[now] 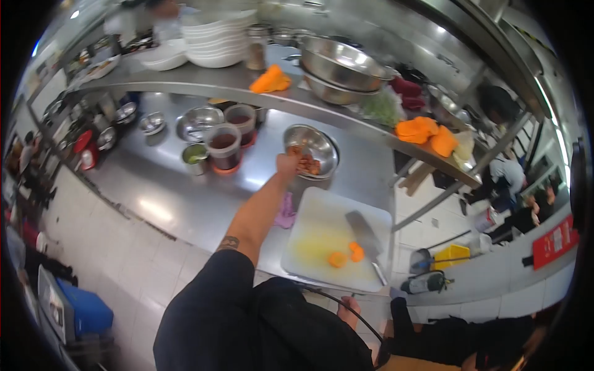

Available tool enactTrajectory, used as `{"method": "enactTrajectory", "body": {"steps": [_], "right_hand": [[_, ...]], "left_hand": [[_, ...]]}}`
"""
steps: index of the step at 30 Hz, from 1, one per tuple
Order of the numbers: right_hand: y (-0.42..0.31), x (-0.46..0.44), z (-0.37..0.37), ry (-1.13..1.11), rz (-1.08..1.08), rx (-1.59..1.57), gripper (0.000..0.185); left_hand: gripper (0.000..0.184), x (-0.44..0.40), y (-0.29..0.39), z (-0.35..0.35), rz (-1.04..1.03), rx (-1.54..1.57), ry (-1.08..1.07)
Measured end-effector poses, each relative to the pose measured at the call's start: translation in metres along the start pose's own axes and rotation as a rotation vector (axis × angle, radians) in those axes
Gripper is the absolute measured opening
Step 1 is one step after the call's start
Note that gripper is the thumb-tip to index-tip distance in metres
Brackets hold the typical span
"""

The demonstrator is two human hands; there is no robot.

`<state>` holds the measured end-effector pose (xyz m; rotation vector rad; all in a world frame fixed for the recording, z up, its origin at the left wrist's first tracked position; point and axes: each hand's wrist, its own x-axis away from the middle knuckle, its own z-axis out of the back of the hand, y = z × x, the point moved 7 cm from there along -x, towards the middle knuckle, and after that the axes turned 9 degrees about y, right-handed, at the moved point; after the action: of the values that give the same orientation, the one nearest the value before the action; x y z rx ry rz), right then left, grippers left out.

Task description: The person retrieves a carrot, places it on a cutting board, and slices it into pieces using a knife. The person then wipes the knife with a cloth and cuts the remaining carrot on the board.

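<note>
My left hand (288, 164) reaches over the left rim of a steel bowl (322, 151) that holds reddish-brown pieces (307, 164). Its fingers are at the pieces and too small to make out. Low in the view, beside the dark clothing, is my right hand (349, 309), its fingers hidden. Nearer to me than the bowl lies a white cutting board (309, 216), stained yellow, with orange pieces (337, 259) and a cleaver (364, 232) on it. A purple cloth (286, 211) lies at the board's left edge.
Left of the bowl stand tubs of dark liquid (223, 145), a small green-filled container (195, 156) and steel bowls (199, 122). A shelf (216, 80) above carries stacked white plates (216, 40), large steel bowls (343, 65) and orange cloths (270, 80). Another person (508, 173) is at the right.
</note>
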<state>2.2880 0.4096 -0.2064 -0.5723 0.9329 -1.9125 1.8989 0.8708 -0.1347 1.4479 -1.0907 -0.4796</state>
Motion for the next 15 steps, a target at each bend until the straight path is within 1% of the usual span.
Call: {"method": "enactTrajectory", "body": {"steps": [1, 3, 4, 5, 6, 8, 9, 11, 12, 13, 14, 15], "right_hand": [[0.003, 0.012, -0.012, -0.047, 0.016, -0.029, 0.019], [0.083, 0.037, -0.062, -0.170, 0.081, 0.181, 0.018], [0.122, 0.050, -0.086, -0.229, 0.123, 0.281, 0.018], [0.118, 0.056, -0.092, -0.250, 0.129, 0.312, 0.018], [0.104, 0.052, -0.094, -0.259, 0.133, 0.317, 0.018], [0.077, 0.043, -0.092, -0.229, 0.111, 0.280, 0.018], [0.059, 0.041, -0.088, -0.208, 0.102, 0.264, 0.018], [0.029, 0.038, -0.088, -0.163, 0.094, 0.240, 0.018], [0.017, 0.037, -0.088, -0.136, 0.088, 0.234, 0.018], [0.006, 0.036, -0.088, -0.115, 0.086, 0.233, 0.018], [-0.004, 0.035, -0.089, -0.089, 0.080, 0.235, 0.018], [-0.012, 0.035, -0.091, -0.064, 0.074, 0.234, 0.019]], "left_hand": [[0.024, 0.031, 0.015, 0.006, 0.017, 0.067, 0.073], [0.028, 0.026, 0.007, 0.031, 0.003, 0.066, 0.115], [0.031, 0.035, 0.013, 0.040, -0.011, 0.202, 0.045], [0.027, 0.069, 0.043, 0.054, 0.025, 0.295, 0.024], [0.027, 0.078, 0.061, 0.072, 0.014, 0.306, 0.043], [0.024, 0.088, 0.079, 0.104, 0.126, 0.566, 0.032], [0.026, 0.093, 0.097, 0.125, 0.110, 0.569, -0.005], [0.026, 0.085, 0.126, 0.178, 0.141, 0.653, -0.031], [0.027, 0.078, 0.138, 0.208, 0.154, 0.667, 0.012], [0.029, 0.068, 0.156, 0.243, 0.073, 0.719, 0.028], [0.041, 0.042, 0.166, 0.281, -0.029, 0.698, -0.107], [0.039, 0.012, 0.170, 0.319, 0.007, 0.717, -0.066]]}}
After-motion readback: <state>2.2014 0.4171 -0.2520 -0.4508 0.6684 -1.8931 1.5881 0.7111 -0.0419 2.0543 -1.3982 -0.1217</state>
